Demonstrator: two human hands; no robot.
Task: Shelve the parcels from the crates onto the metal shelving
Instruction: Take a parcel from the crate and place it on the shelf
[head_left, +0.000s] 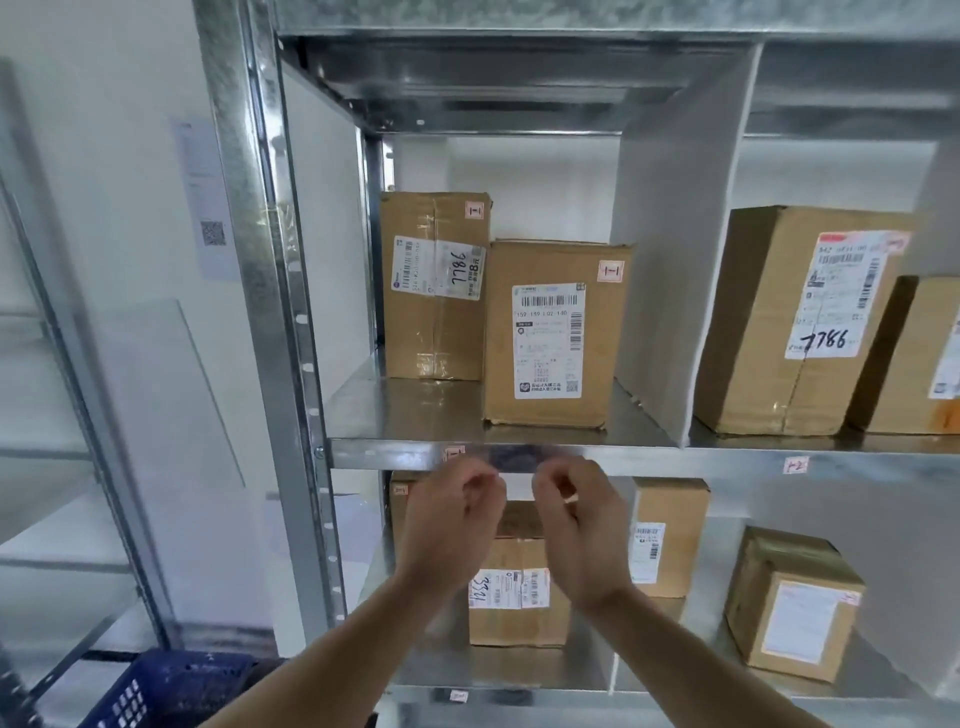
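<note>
Both hands met at the shelf edge (649, 460): left hand (452, 525) and right hand (582, 530) had fingers curled, apparently pinching a small blurred item, probably a label. Parcels (553, 332) stood at 12 o'clock, labels outward. Crate (156, 691) sat at 7 o'clock by a white wall.

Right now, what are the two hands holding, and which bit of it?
It cannot be told for sure. The left hand and right hand are curled below the shelf edge, fingers pinched as if on something tiny, but it is too small and blurred to name.
</note>
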